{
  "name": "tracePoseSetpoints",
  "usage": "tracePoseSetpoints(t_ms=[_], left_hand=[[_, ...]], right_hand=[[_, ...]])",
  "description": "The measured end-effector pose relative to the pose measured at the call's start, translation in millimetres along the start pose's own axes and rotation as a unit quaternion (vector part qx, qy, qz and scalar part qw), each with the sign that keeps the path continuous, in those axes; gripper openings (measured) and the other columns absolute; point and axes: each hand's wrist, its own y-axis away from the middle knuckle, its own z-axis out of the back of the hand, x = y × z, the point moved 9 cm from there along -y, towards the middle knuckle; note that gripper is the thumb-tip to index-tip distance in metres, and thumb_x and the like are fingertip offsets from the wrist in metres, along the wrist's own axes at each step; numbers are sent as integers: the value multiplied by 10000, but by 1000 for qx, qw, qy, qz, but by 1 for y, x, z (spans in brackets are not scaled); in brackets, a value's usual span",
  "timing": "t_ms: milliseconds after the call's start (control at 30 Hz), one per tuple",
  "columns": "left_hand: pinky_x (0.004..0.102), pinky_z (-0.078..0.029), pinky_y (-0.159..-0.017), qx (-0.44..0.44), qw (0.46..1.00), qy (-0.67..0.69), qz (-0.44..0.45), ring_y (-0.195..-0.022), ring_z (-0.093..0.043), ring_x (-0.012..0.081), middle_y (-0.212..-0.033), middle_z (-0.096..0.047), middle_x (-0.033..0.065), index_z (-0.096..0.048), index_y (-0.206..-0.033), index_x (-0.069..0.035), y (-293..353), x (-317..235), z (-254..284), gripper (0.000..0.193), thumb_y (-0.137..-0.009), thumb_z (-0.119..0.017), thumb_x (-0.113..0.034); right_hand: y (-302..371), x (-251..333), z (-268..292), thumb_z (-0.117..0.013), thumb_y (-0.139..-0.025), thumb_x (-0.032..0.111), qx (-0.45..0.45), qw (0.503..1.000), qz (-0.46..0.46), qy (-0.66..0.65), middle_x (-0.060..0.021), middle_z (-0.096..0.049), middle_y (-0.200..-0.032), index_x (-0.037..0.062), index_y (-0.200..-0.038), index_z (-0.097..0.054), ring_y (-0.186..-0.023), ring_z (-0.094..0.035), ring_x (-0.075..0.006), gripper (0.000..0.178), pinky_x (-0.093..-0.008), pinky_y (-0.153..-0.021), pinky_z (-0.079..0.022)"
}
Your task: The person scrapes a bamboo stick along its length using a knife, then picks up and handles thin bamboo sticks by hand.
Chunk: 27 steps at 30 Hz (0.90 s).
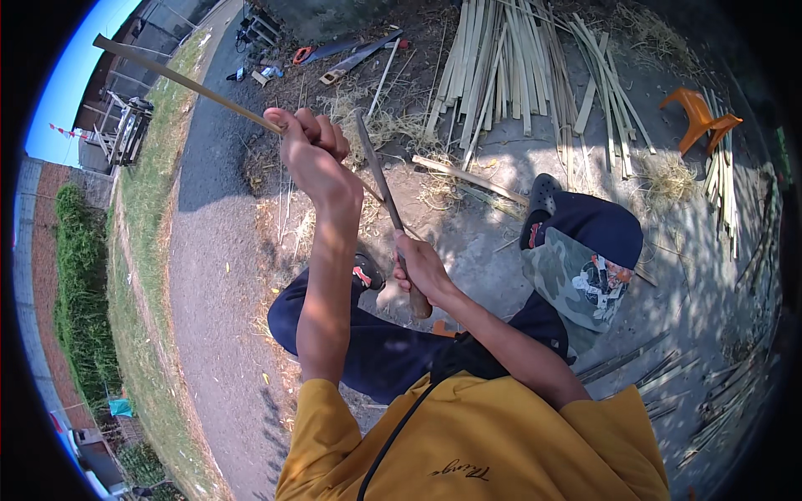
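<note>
Beyond our feet, pale slats are lying piled, and an orange stool is resting to their right. We are holding a long thin strip up leftward, our left hand closing around it. Our right hand is clasping a knife by its handle, the blade rising near the strip's lower end.

On the near side, we have the knife right of our left hand. Far off on the ground lie strips, saws to their left, a chair to their right. The road runs left, grass farther left.
</note>
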Motion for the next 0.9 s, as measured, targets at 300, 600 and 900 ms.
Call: tracePoseSetpoints(t_ms=[300,600,900], left_hand=[[306,-116,-444,-8,999,-24,-36,-482,-139,90,-546,-194,-57,-255,-641,-179,-4,-12,19,574,-1081,-321,-542],[301,-191,-502,45,996,-77,18,-512,-158,100,-574,-174,-54,-249,-664,-171,-12,-9,20,545,-1086,-363,-496],[330,-410,-915,357,930,-8,84,-980,-513,168,-1057,-540,75,-487,-1223,-62,-17,3,37,337,-1041,-539,-341]], right_hand=[[9,-3,-11,-480,-1004,544,12,1000,-2,-7,-22,-487,-602,46,-797,-491,-453,-456,-97,539,-271,-444,-396],[-8,-16,18,-497,-1009,543,1,995,-72,64,5,-448,-621,77,-804,-481,-484,-425,-92,509,-270,-471,-395],[35,47,24,-652,-952,297,-6,999,-35,19,17,-459,-617,90,-837,-469,-469,-424,-55,299,-235,-432,-369]])
